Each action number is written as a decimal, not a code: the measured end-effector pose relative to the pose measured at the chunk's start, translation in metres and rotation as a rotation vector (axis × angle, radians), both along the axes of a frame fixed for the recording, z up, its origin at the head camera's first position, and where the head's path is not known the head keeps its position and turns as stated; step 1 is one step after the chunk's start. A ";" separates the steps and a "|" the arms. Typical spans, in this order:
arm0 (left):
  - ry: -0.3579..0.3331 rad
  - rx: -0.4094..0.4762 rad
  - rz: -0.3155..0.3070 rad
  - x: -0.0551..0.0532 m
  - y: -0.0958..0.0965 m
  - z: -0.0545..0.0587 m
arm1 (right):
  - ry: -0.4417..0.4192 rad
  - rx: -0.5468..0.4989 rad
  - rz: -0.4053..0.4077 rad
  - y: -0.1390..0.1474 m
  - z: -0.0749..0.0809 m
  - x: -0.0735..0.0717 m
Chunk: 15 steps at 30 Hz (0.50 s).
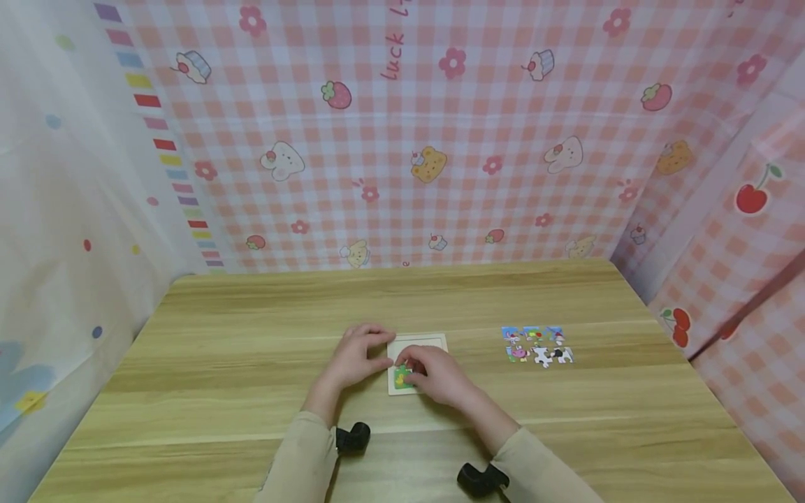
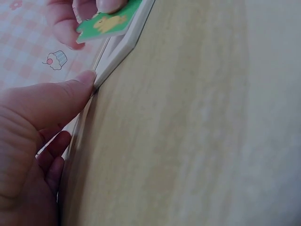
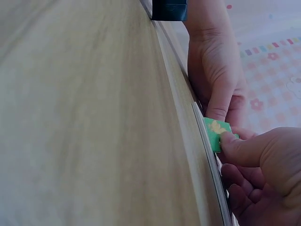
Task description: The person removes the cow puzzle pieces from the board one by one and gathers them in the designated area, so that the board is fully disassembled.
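In the head view a small pale puzzle tray (image 1: 418, 338) lies on the table between the two hands. My right hand (image 1: 441, 377) pinches a green puzzle piece (image 2: 112, 22) with a yellow animal picture, thumb on its printed face. The piece is tilted over the tray's near left corner, as the left wrist view shows. My left hand (image 1: 357, 355) rests at the tray's left side, its thumb touching the edge and another fingertip near the far left corner. The right wrist view has the green piece (image 3: 215, 132) right at the tray's rim.
To the right of the tray, several loose puzzle pieces (image 1: 534, 335) lie in two rows on the wooden table (image 1: 251, 314). One piece (image 1: 542, 357) among them looks mostly white. A checked curtain (image 1: 390, 209) hangs behind the table's far edge.
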<state>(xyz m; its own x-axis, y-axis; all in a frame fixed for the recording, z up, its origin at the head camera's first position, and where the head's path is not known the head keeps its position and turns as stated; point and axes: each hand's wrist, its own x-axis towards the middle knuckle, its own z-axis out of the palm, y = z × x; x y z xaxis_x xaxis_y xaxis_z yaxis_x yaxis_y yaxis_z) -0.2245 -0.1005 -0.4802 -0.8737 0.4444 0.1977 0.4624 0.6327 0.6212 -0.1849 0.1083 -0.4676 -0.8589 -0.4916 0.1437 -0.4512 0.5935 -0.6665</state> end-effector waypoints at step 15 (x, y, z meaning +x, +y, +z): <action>-0.010 -0.007 0.003 0.000 -0.001 -0.003 | -0.082 -0.175 0.015 0.013 -0.003 0.001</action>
